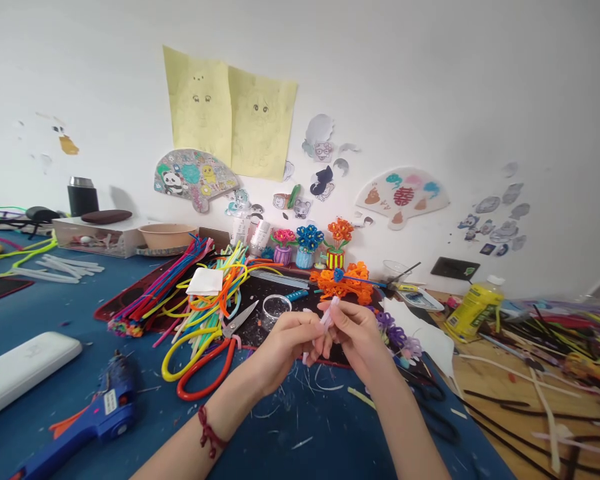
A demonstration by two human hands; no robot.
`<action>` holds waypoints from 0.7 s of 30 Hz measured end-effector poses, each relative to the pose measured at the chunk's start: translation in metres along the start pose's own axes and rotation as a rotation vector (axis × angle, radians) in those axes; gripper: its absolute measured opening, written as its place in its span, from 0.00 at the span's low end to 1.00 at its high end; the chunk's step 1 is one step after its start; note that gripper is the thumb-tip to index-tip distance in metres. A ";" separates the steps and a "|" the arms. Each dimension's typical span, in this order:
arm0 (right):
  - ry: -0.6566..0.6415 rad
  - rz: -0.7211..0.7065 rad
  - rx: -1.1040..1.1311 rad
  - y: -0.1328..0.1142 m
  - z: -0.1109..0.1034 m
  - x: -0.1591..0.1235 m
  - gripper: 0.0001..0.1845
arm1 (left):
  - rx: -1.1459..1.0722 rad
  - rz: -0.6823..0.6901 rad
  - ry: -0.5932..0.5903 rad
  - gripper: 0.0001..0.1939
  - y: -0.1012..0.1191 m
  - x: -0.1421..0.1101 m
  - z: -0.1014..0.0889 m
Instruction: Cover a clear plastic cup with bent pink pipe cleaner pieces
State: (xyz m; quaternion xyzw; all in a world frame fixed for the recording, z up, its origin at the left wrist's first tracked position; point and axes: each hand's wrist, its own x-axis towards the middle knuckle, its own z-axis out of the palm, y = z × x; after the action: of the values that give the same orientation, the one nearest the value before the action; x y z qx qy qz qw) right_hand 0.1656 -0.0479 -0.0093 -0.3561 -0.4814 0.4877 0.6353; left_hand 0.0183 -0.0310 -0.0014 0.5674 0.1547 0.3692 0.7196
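Note:
My left hand (296, 333) and my right hand (353, 327) meet over the front of the dark tray. Pinched between the fingertips of both is a pale pink pipe cleaner (329, 316), bent into a small shape whose details my fingers partly hide. Scissors (233, 325) with one yellow and one red handle lie open to the left of my left hand. Just behind the hands sits a clear round roll of tape (277, 309). Purple pipe cleaner flowers (391, 330) lie close by my right hand, and an orange flower bundle (347, 285) is behind it.
A blue glue gun (107, 403) and a white case (27, 370) occupy the left front. Colourful pipe cleaners (215, 287) pile on the tray. Small flower pots (307, 248) line the wall. At right stand a yellow bottle (475, 308) and loose dark pipe cleaners (510, 420).

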 end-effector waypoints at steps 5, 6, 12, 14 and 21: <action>0.033 -0.065 -0.016 -0.001 -0.002 0.003 0.14 | 0.094 0.023 0.086 0.17 0.000 0.001 0.002; 0.045 -0.074 -0.019 -0.001 -0.003 0.003 0.14 | 0.103 0.037 0.089 0.16 0.000 0.001 0.003; 0.201 -0.095 0.004 -0.003 -0.003 0.005 0.13 | 0.096 0.083 0.108 0.17 -0.003 0.003 -0.001; 0.293 -0.114 0.027 -0.005 -0.005 0.005 0.15 | 0.094 0.094 0.102 0.17 -0.003 0.003 -0.003; 0.399 -0.100 -0.001 -0.004 -0.013 0.008 0.22 | 0.091 0.105 0.094 0.17 -0.004 0.002 -0.003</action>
State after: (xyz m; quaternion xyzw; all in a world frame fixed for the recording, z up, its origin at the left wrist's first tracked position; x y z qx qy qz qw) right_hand 0.1795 -0.0409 -0.0073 -0.4215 -0.3635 0.3750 0.7414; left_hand 0.0193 -0.0276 -0.0056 0.5891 0.1748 0.4253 0.6645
